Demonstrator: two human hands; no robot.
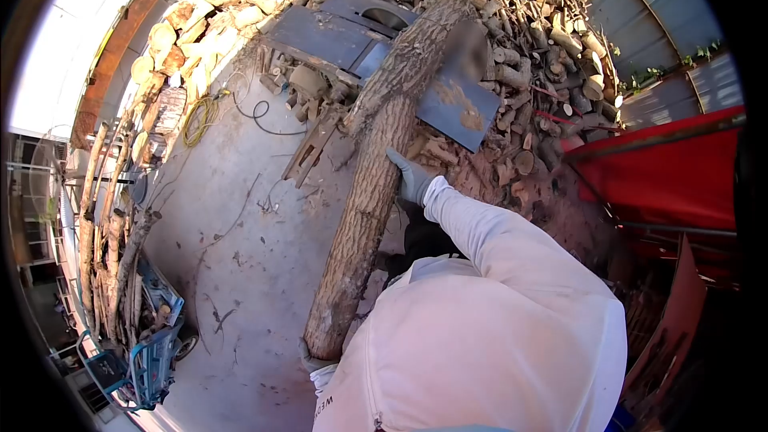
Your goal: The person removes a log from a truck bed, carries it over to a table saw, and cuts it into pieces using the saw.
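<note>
A long, thick log (364, 216) with rough bark slants across the middle of the view, its far part over a blue-grey metal machine table (332, 36). My right hand (412, 178), in a grey glove, grips the log's right side near its middle, thumb on the bark and the other fingers partly hidden. At the near lower end, my left hand (312, 358), also gloved, cups the log's end; the log and sleeve hide part of it. The log's near end is off the ground, close to my jacket.
Cut firewood (560, 80) is piled behind and right of the machine; split logs (164, 48) are stacked at the upper left. A blue cart (148, 364) holds long branches. A yellow cable (200, 120) and twigs lie on the concrete floor (240, 272). Red sheeting (664, 168) stands right.
</note>
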